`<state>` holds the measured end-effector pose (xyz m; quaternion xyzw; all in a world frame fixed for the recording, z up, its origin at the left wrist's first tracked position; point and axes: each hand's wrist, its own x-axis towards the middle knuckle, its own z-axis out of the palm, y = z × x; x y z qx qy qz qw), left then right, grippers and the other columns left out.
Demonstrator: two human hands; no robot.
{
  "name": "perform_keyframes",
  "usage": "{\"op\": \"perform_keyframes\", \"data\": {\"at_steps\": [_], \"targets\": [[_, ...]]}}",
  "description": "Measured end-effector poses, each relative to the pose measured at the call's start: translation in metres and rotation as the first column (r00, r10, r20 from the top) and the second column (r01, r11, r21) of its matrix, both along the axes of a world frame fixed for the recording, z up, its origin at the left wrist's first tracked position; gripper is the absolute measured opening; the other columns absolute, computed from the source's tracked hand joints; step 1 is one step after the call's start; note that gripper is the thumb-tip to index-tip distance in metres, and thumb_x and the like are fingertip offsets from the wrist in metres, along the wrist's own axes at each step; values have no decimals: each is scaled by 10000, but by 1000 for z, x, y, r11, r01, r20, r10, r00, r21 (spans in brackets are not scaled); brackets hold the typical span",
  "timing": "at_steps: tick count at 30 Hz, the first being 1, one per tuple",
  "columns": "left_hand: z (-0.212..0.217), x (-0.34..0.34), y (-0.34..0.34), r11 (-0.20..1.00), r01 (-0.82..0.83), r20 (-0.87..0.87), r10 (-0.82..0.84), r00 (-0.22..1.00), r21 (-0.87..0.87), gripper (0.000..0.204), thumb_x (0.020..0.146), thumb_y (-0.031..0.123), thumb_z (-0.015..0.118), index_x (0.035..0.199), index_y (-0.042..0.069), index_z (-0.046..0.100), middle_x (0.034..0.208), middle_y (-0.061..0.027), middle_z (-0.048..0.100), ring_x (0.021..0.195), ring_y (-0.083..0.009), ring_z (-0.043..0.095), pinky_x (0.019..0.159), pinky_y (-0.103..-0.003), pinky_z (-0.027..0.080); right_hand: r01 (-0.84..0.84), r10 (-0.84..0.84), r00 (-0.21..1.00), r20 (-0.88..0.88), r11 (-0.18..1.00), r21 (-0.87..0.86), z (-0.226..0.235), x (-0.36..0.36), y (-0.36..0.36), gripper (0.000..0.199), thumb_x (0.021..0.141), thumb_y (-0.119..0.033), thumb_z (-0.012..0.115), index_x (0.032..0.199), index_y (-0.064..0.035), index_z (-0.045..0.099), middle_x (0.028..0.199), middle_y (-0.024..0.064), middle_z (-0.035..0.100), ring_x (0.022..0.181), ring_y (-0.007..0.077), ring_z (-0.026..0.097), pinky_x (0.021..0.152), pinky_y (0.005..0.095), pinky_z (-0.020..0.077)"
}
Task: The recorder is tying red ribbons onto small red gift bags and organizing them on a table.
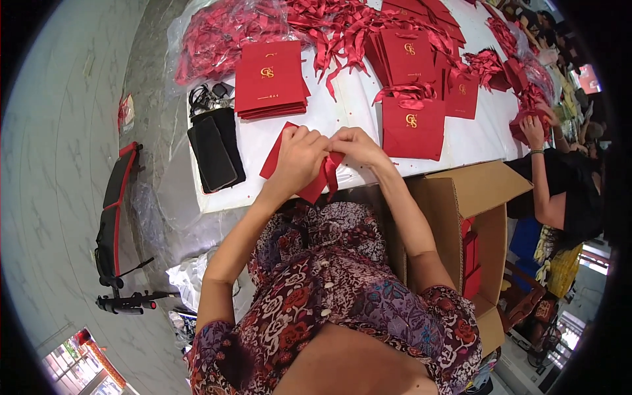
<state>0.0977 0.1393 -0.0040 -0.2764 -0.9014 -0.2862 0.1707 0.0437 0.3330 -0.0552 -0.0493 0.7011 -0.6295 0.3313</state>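
Observation:
A flat red paper gift bag [272, 160] lies slanted at the near edge of the table under my hands. My left hand [301, 157] is closed over it, fingers curled at its upper part. Beside it, my right hand [357, 145] pinches a red satin ribbon [330, 174], whose loose end hangs down over the bag. The fingertips of both hands nearly meet, and they hide where ribbon and bag join. A stack of red gift bags [270, 79] with gold print sits just beyond my left hand. Farther right lies another red bag [413, 131] with ribbon on top.
A black phone [212, 155] rests on a dark cloth at the left, near coiled cables [204, 99]. Red ribbons [230, 29] fill a plastic bag at the back. An open cardboard box [447, 204] holding red items stands at my right. A co-worker's hand [532, 131] works at the far right.

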Motion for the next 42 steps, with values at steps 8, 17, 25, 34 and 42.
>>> {"op": "perform_keyframes", "data": {"at_steps": [8,17,25,34,42], "targets": [[-9,4,2,975,-158,219,122,968,157,86,786,130,727,831,116,655,770,-15,640,781,-220,580,831,-379,352,497,-314,758,-572,846,194,-10,-7,-7,300,819,-312,723,847,-15,744,780,130,671,728,193,638,675,322,497],[-30,-11,-17,931,-339,356,273,894,136,84,785,146,718,835,108,662,793,-37,685,795,-252,603,806,-404,359,-273,476,845,-242,775,571,23,38,17,350,797,-372,774,725,-40,691,603,76,610,589,210,598,583,369,449],[-36,19,27,758,-414,559,79,825,504,197,973,206,593,1113,70,562,870,-60,619,837,-207,569,813,-382,386,187,-187,982,5,981,-48,25,25,-8,281,964,-275,669,808,-43,694,609,-57,555,531,21,474,482,201,344],[-36,58,-8,805,-322,760,-228,609,499,124,1036,152,493,1040,33,528,778,-7,591,739,-82,567,689,-238,473,306,-214,911,-353,924,229,7,6,9,319,896,-289,728,763,-20,620,601,12,558,531,125,507,527,308,430],[-34,34,-34,614,-489,752,-284,595,619,161,1005,179,591,1027,21,566,818,-36,669,722,-57,587,685,-205,480,135,57,638,-768,974,184,58,40,-22,264,835,-150,749,1051,-37,650,1047,118,630,960,290,622,797,362,502]]}}
